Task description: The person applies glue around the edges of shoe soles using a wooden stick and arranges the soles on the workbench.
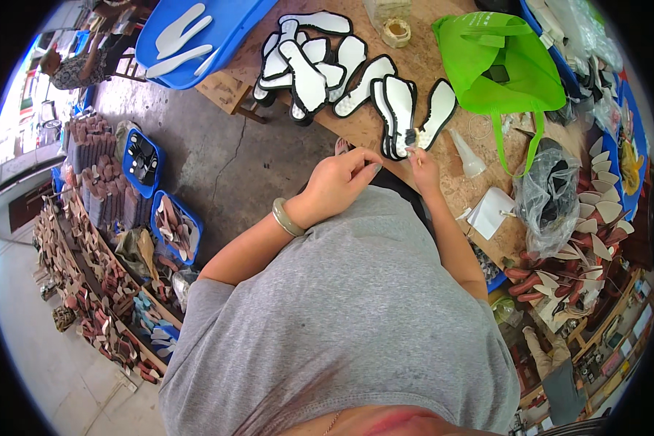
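Note:
My right hand (424, 173) is closed, its fingertips pinched on what looks like a small brush with a dark tip (412, 137). That tip rests over the heel end of a stack of white, black-rimmed shoe soles (398, 105) at the table's near edge. Another sole (437, 109) lies just to the right of the stack. Farther left on the table is a loose heap of similar soles (305, 73). In front of my body hovers my left hand (339, 182), its thumb and bent forefinger apart and nothing seen between them. A bangle circles that wrist.
Right of the soles stand a translucent nozzle-shaped bottle (469, 156), a green bag (498, 65) and a clear plastic bag (548, 196). A tape roll (396, 33) sits at the back. Blue tubs (139, 163) and stacked shoe parts (98, 291) fill the left floor.

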A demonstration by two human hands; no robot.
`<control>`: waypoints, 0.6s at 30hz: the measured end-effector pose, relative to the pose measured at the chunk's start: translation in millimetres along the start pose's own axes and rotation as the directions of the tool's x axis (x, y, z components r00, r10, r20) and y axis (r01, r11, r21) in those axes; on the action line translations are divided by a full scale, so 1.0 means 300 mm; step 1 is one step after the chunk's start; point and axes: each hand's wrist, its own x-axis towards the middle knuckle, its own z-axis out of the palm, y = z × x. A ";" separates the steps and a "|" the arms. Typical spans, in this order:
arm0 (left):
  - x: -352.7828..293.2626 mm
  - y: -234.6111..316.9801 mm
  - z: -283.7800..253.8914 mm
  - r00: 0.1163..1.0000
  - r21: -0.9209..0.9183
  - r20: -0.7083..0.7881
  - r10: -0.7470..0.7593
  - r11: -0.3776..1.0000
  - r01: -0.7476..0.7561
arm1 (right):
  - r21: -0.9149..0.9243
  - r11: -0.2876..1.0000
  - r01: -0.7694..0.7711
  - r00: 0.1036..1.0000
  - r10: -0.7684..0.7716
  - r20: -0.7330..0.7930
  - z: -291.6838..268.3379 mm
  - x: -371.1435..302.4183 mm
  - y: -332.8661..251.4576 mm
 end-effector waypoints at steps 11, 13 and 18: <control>0.035 0.063 0.025 0.985 -0.021 0.022 0.174 0.985 -0.173 | -0.095 0.990 -0.104 0.992 0.097 -0.079 -0.137 -0.035 -0.009; 0.043 0.068 0.032 0.980 -0.035 0.036 0.194 0.981 -0.192 | -0.120 0.985 -0.122 0.991 0.114 -0.073 -0.156 -0.043 -0.018; 0.061 0.074 0.043 0.981 0.001 0.075 0.179 0.984 -0.180 | -0.107 0.990 -0.096 0.991 0.085 -0.105 -0.166 -0.060 0.003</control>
